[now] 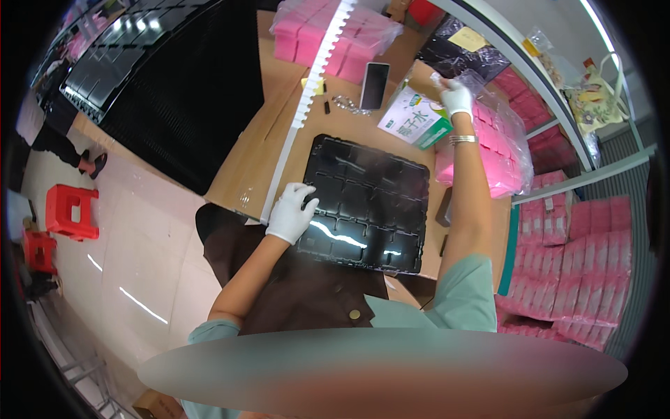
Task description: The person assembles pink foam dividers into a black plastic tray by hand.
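A shallow black plastic tray (pixel 366 202) with moulded square compartments lies on the table in front of me, its glossy surface catching the light. My left hand (pixel 291 214), in a white glove, rests at the tray's left edge with thumb and fingers apart. Further off to the right, my right hand (pixel 457 98), also gloved, is over the opening of a white and green carton (pixel 417 117). Its fingers are pinched together at a small whitish bit that I cannot make out. The carton's inside is mostly hidden.
A tall stack of black trays (pixel 188 98) stands at the left. A white toothed strip (pixel 300 119) crosses the table. Beyond lie a phone (pixel 375 86) and a bagged pink stack (pixel 328 38). More bagged pink blocks (pixel 492 150) sit right of the carton. Red stools (pixel 72 211) stand on the floor.
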Motion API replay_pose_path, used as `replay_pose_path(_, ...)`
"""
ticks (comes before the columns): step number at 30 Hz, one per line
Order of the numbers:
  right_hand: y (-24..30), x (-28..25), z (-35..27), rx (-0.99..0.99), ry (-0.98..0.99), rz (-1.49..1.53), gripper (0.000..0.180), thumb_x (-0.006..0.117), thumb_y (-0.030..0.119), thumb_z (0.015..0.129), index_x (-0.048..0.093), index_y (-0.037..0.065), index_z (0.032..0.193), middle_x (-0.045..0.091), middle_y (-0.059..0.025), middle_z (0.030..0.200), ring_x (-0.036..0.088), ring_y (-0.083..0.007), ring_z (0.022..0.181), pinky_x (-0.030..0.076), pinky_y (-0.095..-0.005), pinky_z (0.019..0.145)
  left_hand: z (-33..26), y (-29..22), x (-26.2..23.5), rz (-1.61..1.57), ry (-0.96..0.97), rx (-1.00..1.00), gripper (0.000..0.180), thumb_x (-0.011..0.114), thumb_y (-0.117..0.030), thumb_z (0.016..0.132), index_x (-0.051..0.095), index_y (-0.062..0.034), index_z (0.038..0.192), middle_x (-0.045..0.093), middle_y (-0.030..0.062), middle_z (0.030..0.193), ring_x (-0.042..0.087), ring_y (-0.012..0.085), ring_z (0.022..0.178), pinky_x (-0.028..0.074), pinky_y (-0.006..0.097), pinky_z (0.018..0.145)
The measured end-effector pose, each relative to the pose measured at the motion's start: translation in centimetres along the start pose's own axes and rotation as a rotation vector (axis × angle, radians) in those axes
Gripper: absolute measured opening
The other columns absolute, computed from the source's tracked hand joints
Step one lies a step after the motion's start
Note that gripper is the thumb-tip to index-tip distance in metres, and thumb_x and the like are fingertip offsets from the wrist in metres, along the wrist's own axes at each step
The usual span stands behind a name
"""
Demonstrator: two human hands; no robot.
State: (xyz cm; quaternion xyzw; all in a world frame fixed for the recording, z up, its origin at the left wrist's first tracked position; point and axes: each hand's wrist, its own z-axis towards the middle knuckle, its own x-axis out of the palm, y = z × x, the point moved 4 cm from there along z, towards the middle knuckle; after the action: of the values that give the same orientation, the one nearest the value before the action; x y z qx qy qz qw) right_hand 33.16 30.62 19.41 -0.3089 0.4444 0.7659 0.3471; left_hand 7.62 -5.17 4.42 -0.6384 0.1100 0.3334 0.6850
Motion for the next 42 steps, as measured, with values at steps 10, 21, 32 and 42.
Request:
replay_pose_path(10, -17.6, -8.0, -3.6, 0.228, -0.021, -0.211, 0.016, 0.061, 0.01, 0.069, 0.067, 0.006, 0.083, 0.064, -0.019, 0.083, 0.063, -0.033, 0.078, 0.049, -0.0375, 0.07, -1.2, 0.8, 0.3, -0.194, -0.023, 0.028, 0.012, 0.062, -0.01, 0.081, 0.065, -0.0032, 0.09, 0.061, 0.0104, 0.088, 0.062, 0.0224, 0.075, 0.049, 0.03, 0.068)
replay_pose_path(21, -24.4, -8.4, -7.2, 0.338, -0.245, -0.085, 0.017, 0.055, 0.012, 0.076, 0.064, 0.001, 0.085, 0.063, -0.0187, 0.08, 0.06, -0.031, 0.071, 0.046, -0.039, 0.067, 0.2, -2.0, 2.8, -0.431, 0.192, -0.146, 0.016, 0.056, -0.012, 0.086, 0.064, -0.0006, 0.094, 0.061, 0.0051, 0.081, 0.058, 0.0108, 0.069, 0.046, 0.023, 0.058)
replay_pose_path(32, 3.3, -5.0, -20.1, -0.243, 0.12, 0.282, 0.019, 0.052, 0.023, 0.087, 0.052, 0.005, 0.082, 0.051, -0.0102, 0.073, 0.053, -0.0252, 0.067, 0.045, -0.0361, 0.063, 0.7, -8.0, 8.1, -1.713, 0.972, -0.647, 0.092, 0.04, -0.065, 0.083, 0.019, 0.0063, 0.138, 0.025, 0.0237, 0.142, 0.03, 0.0391, 0.129, 0.029, 0.05, 0.104)
replay_pose_path(42, 5.5, -0.2, -28.5, -0.191, -0.137, 0.332, 0.025, 0.064, 0.003, 0.071, 0.055, 0.004, 0.094, 0.055, -0.0161, 0.109, 0.051, -0.0333, 0.106, 0.041, -0.0411, 0.09, 3.1, -1.4, 6.9, -1.217, 0.416, -0.864, 0.036, 0.066, -0.016, 0.079, 0.051, -0.0027, 0.109, 0.059, 0.011, 0.102, 0.06, 0.0273, 0.097, 0.052, 0.042, 0.078)
